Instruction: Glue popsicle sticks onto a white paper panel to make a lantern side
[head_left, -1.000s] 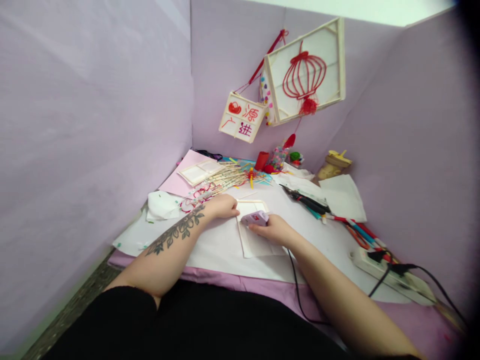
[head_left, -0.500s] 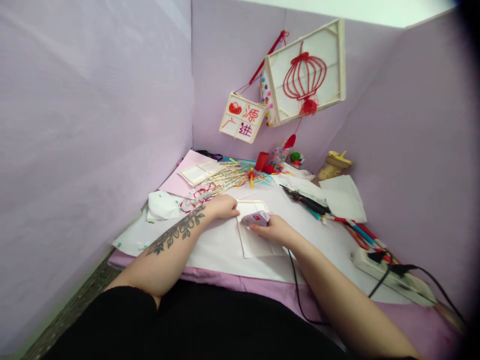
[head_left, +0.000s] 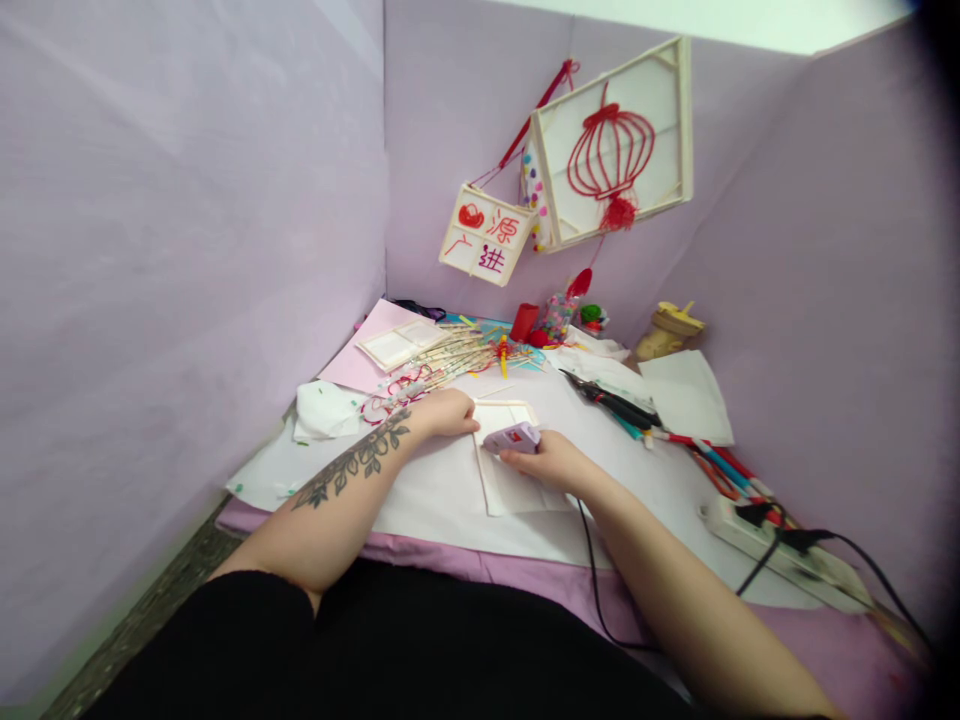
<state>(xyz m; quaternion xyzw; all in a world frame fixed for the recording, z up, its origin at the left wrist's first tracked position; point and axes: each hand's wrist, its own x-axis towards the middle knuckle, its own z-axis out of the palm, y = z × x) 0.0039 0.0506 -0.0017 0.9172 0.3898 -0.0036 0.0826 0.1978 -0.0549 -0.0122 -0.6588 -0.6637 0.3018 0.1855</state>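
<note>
A white panel with a pale stick frame (head_left: 496,488) lies flat on the white sheet in front of me. At its upper left edge is my left hand (head_left: 450,412), fingers curled together and gripping the frame strip. My right hand (head_left: 553,462) is wrapped round a lavender glue gun (head_left: 513,438), held over the panel. The gun's nozzle points left, close to the left frame strip; whether it touches cannot be seen. A black cord (head_left: 592,565) hangs below my right wrist.
Behind my left hand lie a bundle of thin sticks (head_left: 465,350) and another framed panel (head_left: 401,344). Black-handled pliers (head_left: 611,398) and coloured tubes rest to the right, near a power strip (head_left: 787,555). A lantern picture (head_left: 611,150) hangs on the back wall.
</note>
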